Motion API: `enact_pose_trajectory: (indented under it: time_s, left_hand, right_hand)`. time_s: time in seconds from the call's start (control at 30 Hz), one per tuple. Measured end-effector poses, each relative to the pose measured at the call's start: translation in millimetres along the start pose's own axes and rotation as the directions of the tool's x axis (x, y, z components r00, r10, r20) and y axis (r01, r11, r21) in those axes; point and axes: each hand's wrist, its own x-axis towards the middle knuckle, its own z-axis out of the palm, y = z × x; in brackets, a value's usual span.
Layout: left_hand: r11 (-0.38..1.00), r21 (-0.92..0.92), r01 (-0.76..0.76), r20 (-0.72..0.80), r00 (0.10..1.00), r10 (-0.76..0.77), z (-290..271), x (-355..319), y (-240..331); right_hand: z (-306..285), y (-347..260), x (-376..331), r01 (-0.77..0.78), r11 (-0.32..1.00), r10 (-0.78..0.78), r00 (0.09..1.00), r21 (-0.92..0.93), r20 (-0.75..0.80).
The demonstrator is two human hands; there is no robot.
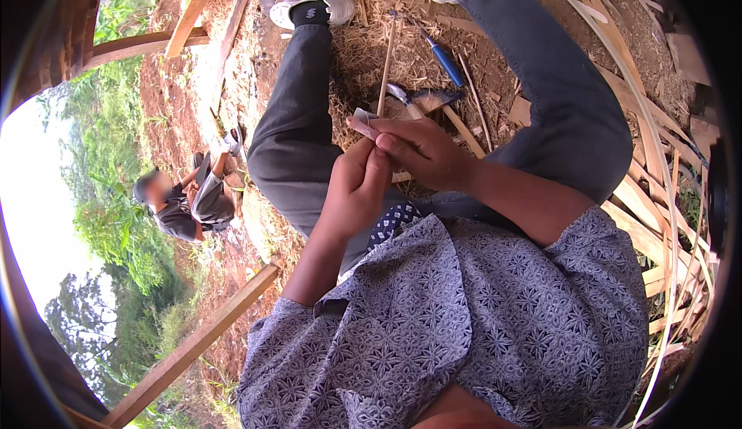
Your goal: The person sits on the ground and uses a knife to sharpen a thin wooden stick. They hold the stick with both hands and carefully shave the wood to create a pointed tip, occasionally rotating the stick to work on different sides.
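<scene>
My left hand (361, 175) and my right hand (430, 153) meet in front of my lap, fingers closed. Between the fingertips is a small, thin whitish piece (363, 124), like folded paper or plastic film; its exact kind is unclear. Part of it is hidden by my fingers. Just beyond the hands, on the ground, lie a dark-bladed tool (437, 100) with a wooden handle (465, 131) and a slim wooden stick (388, 62). Farther off is a blue-handled tool (447, 65) with a thin dark shaft.
Wood shavings (371, 39) cover the ground between my outstretched legs. Split strips and boards (645, 197) pile up on the right. Another person (189, 201) sits at the left, near green bushes. A wooden beam (193, 344) slants across the lower left.
</scene>
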Motion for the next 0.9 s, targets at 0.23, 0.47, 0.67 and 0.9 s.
enact_pose_trajectory:
  time_s: [0.23, 0.47, 0.67, 0.9]
  left_hand:
    - [0.999, -0.008, -0.050, 0.025, 0.998, 0.050, -1, 2, -8]
    - [0.964, -0.252, 0.079, 0.088, 0.994, -0.059, -7, 7, -21]
    - [0.962, -0.273, 0.021, -0.073, 0.996, -0.042, -7, 10, -30]
    - [0.978, -0.184, 0.102, -0.067, 0.991, -0.116, -17, 5, -26]
  right_hand:
    - [22, 18, -2, 0.265, 0.961, -0.275, 0.947, -0.078, -0.165]
    - [-26, 38, 26, 0.058, 0.998, -0.064, 0.954, -0.027, -0.293]
    - [-25, 34, 21, 0.129, 0.989, -0.101, 0.951, 0.076, -0.294]
    - [-9, 40, 18, 0.204, 0.970, -0.220, 0.968, -0.132, -0.120]
